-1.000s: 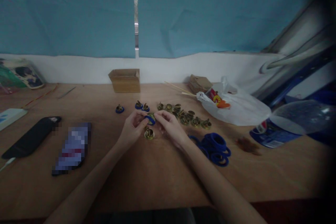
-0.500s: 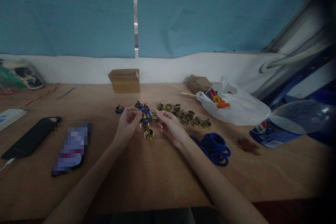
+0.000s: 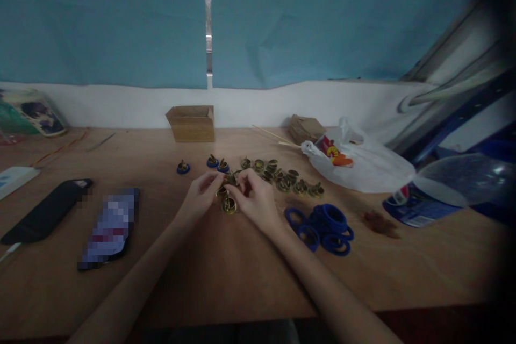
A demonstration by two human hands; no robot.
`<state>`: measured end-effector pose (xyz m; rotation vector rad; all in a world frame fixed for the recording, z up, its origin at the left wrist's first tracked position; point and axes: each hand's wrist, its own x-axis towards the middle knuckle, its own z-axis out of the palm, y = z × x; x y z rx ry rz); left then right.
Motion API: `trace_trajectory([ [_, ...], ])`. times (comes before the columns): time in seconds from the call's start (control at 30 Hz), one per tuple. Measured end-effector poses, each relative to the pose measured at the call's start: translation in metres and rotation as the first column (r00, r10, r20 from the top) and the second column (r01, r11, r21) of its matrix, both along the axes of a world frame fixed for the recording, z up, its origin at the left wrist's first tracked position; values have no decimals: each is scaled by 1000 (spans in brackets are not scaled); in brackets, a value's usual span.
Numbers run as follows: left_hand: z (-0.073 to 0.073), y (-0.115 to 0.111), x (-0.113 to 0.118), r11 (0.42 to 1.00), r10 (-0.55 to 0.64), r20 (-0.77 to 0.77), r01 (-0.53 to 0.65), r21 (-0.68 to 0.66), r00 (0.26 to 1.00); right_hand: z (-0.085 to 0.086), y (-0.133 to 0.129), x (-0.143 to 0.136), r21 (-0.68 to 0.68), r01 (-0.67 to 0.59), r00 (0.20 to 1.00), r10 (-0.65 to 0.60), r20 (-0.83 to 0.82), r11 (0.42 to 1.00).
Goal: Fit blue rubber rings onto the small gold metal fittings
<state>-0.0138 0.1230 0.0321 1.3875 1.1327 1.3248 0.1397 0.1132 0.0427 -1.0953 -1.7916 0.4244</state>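
Note:
My left hand (image 3: 201,193) and my right hand (image 3: 256,196) meet over the table's middle, fingers closed around a small brass piece (image 3: 231,177). The blue ring that was in the left fingers is hidden now. Just below the fingertips sits another brass piece (image 3: 229,205). Three brass pieces with blue rings, one of them at the left (image 3: 183,166), stand beyond my left hand. Several plain brass pieces (image 3: 283,184) lie beyond and right of my right hand. A pile of blue rings (image 3: 330,217) is beside my right forearm.
An open cardboard box (image 3: 192,124) stands at the back. Two phones, one dark (image 3: 48,212) and one with a lit screen (image 3: 110,228), lie at left. On the right are a white plastic bag (image 3: 374,166), a crumpled brown box (image 3: 306,129) and a large bottle (image 3: 435,193).
My hands have come together, the right one moving left and turning inward. The blue ring in my left fingers has gone out of sight. More of the ring pile shows.

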Motion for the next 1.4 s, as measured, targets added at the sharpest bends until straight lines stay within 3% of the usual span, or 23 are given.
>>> trace_trajectory([
  [0.17, 1, -4, 2, 997, -81, -71, 82, 8, 994, -6, -1, 0, -80, -112, 985, 121, 126, 991],
  [0.33, -1, -2, -1, 997, -66, -82, 69, 34, 994, -5, -2, 0, -119, -151, 968, 171, 182, 981],
  [0.5, 0, -3, 0, 998, -2, -76, 7, 58, 997, -1, -2, 1, -92, -126, 981, 138, 135, 988],
  [0.6, -1, -3, 1, 999, -21, -59, 23, 39, 998, 2, -3, 3, -125, -96, 987, 111, 116, 987],
  [0.77, -8, -2, 2, 995, 27, -111, -16, 98, 993, 3, -2, 3, -187, -141, 986, 156, 66, 972],
  [1.1, -7, -8, 1, 970, 157, -266, -98, 225, 951, -4, 0, 2, -83, -118, 964, 134, 232, 990],
  [1.27, -6, -7, 1, 978, 142, -208, -105, 180, 968, 0, -1, 1, -120, -121, 973, 142, 184, 985],
  [1.4, -8, -1, -2, 988, 131, -164, -116, 98, 978, 5, -2, 2, -176, -157, 985, 166, 36, 972],
])
